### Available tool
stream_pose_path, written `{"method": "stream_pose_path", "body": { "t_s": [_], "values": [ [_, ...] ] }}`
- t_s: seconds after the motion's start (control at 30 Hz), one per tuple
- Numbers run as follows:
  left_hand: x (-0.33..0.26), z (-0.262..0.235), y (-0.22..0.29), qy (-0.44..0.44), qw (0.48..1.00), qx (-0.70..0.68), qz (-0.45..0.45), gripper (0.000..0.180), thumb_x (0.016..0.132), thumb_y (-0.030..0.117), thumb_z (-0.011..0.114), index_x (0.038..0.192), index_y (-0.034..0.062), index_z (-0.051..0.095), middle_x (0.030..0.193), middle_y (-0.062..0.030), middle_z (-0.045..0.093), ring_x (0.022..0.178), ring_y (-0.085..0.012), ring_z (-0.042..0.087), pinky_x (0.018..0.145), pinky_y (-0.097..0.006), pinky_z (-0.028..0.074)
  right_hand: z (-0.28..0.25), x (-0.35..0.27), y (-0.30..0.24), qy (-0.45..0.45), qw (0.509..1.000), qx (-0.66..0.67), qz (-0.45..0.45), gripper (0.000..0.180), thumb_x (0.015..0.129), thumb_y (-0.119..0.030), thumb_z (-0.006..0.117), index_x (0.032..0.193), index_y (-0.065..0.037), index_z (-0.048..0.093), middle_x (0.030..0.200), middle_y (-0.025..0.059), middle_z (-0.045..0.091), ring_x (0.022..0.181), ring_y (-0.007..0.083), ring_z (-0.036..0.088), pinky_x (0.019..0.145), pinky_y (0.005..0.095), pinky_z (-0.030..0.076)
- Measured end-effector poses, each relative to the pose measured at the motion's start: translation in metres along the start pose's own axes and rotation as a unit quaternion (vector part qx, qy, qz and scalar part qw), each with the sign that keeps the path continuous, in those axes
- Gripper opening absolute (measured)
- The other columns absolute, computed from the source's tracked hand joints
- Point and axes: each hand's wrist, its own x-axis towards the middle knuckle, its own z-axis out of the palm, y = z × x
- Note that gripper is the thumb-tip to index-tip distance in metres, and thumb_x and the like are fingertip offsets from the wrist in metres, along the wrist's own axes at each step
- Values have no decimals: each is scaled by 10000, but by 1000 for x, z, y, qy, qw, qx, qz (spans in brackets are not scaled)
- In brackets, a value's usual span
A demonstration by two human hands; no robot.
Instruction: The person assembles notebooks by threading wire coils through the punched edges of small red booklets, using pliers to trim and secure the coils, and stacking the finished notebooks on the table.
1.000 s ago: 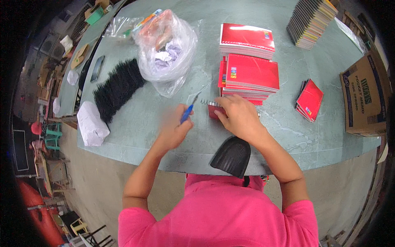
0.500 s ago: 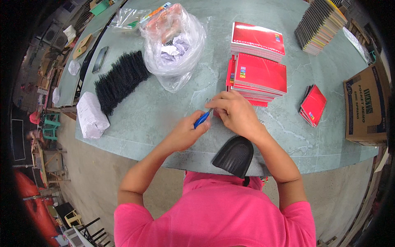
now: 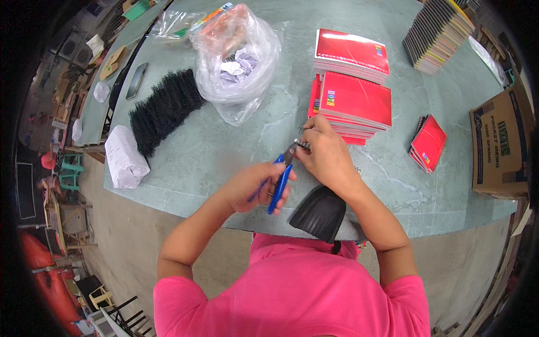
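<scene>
My left hand (image 3: 252, 188) is wrapped around blue-handled cutting pliers (image 3: 279, 194), their handles spread and the dark jaws aimed up toward my right fingers. Pinched in my right hand (image 3: 330, 154) is a short piece of spiral wire coil (image 3: 302, 144); the jaws meet or nearly meet its end, and I cannot tell which. Most of the coil is hidden by the right fingers. Just beyond that hand stands a stack of red-covered notebooks (image 3: 359, 101). Below both hands, at the table's near edge, lies a black ridged, curved pad (image 3: 320, 213).
Black spiral coils (image 3: 168, 109) lie in a row at left, beside a white paper bundle (image 3: 124, 157) and a clear plastic bag (image 3: 238, 95) of crumpled paper. Another red notebook stack (image 3: 351, 53) is farther back. Rightward are small red notebooks (image 3: 428, 143), bound notebooks (image 3: 435, 36) and a cardboard box (image 3: 497, 149).
The pliers have turned more upright and their handles have spread apart. My left hand has opened its grip somewhat and shifted slightly down, while my right hand stays nearly in place.
</scene>
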Motion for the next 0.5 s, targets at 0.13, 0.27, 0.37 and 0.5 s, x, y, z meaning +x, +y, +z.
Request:
{"method": "stream_pose_path", "body": {
  "t_s": [0.13, 0.27, 0.37, 0.5],
  "values": [
    [10, -8, -26, 144, 921, 306, 192, 338, 872, 309, 551, 1021, 7, 521, 796, -60, 580, 711, -161, 567, 658, -311, 446, 0, -2, 2, 12, 1000, -4, -6, 126, 694, -30, 650, 768, 50, 587, 934, 158, 521, 848, 340, 580, 740, 423, 483],
    [5, -29, -12, 112, 977, 44, 174, 318, 833, 280, 615, 1005, 18, 560, 771, -29, 569, 703, -103, 531, 632, -258, 429, -3, -5, 8, 9, 1000, -8, -28, 126, 705, -45, 639, 781, 41, 588, 932, 154, 530, 839, 334, 581, 738, 421, 488],
    [15, -11, 13, 243, 946, 50, 210, 300, 814, 232, 647, 1019, 22, 583, 756, -12, 586, 677, -89, 535, 608, -244, 432, 3, -12, -9, -50, 996, -22, -66, 142, 714, -62, 643, 815, 23, 591, 968, 139, 537, 833, 324, 586, 729, 416, 491],
    [33, -17, 16, 185, 959, 46, 208, 207, 821, 229, 659, 922, 52, 625, 724, -10, 605, 633, -76, 543, 565, -240, 430, 3, -26, -5, -75, 995, -18, -56, 208, 713, -62, 656, 909, -17, 603, 1066, 122, 546, 846, 318, 589, 741, 412, 485]
  ]
}}
